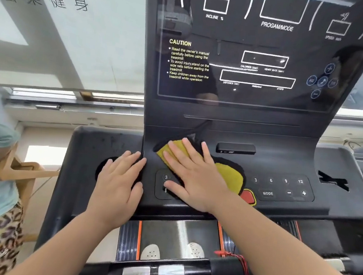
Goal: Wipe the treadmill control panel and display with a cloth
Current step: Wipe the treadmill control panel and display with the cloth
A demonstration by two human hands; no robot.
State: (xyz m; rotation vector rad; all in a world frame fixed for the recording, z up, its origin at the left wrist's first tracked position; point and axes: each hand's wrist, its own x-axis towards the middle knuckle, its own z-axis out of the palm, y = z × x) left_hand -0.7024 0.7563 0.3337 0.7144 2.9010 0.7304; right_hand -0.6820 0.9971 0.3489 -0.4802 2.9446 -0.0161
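I see the yellow cloth (228, 175) lying flat on the treadmill control panel (284, 165), its long axis running from far-left to near-right, the far corner pointing toward the base of the display (250, 55) and the near end just beside the red button (248, 197). My right hand (194, 178) presses on it palm down, fingers spread and straight, pointing far-left (an open, flat grip, nothing pinched), thumb over the left keypad (166, 183). My left hand (119, 186) rests flat and open on the panel's left side, beside the cup recess (104, 167), fingers pointing far-right, apart from the cloth. Both forearms reach in from the near edge over the handlebar (163, 271).
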